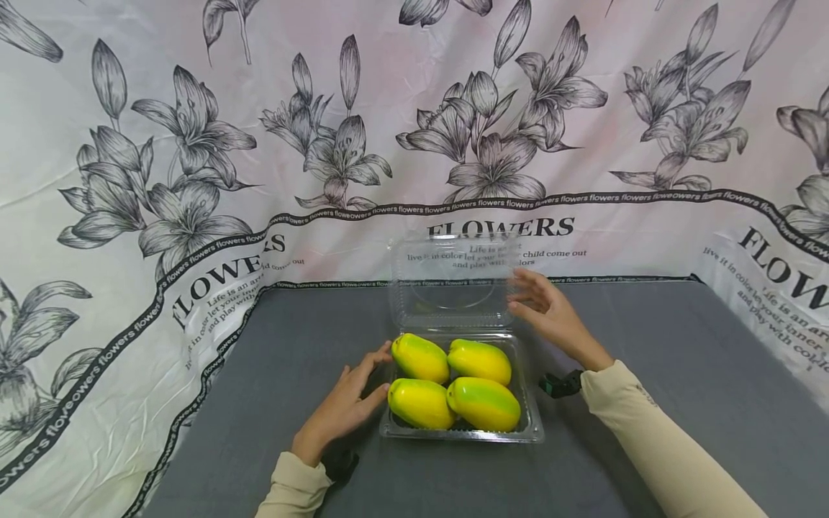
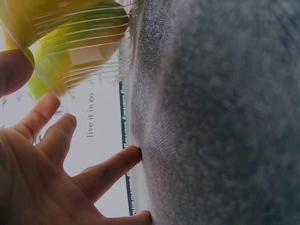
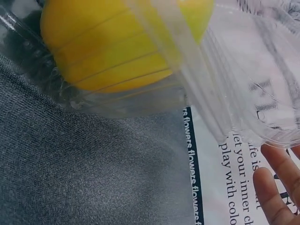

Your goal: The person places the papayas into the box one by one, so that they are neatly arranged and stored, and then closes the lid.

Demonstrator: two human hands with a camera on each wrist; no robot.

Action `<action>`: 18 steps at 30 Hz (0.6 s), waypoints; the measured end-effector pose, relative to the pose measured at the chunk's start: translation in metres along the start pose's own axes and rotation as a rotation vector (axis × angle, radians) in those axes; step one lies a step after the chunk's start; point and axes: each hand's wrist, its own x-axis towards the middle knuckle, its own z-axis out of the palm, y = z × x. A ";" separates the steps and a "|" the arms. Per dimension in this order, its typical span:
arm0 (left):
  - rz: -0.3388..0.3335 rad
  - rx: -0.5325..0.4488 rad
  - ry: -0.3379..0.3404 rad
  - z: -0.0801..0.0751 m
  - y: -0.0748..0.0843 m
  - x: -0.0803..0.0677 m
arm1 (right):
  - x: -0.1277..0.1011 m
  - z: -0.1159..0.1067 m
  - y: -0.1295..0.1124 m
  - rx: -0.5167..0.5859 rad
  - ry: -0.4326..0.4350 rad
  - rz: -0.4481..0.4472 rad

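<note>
A clear plastic clamshell box point(image 1: 534, 421) sits on the grey table, several yellow-green mangoes point(image 1: 482, 403) in its base. Its transparent lid point(image 1: 401, 309) stands raised at the back. My left hand point(image 1: 346, 403) is at the base's left side, fingers spread. In the left wrist view, that hand's thumb and forefinger point(image 2: 44, 110) meet the box rim, while other fingertips reach the cloth. Beside the lid's right edge is my right hand point(image 1: 553, 316), its fingers extended. The right wrist view shows its fingertips point(image 3: 272, 152) at the lid's edge; the rest is cut off.
Grey cloth point(image 1: 311, 345) covers the table around the box. Behind and to both sides hangs a white curtain point(image 1: 363, 158) printed with flowers and lettering. A dark wrist device point(image 1: 560, 385) is worn on the right wrist, near the box's right side.
</note>
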 end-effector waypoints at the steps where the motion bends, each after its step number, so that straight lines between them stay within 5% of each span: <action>1: 0.000 0.000 0.001 0.000 0.000 0.000 | -0.001 0.000 -0.001 -0.001 -0.001 -0.001; 18: -0.017 -0.005 -0.003 0.000 0.001 0.000 | -0.010 -0.002 -0.012 -0.031 -0.012 -0.054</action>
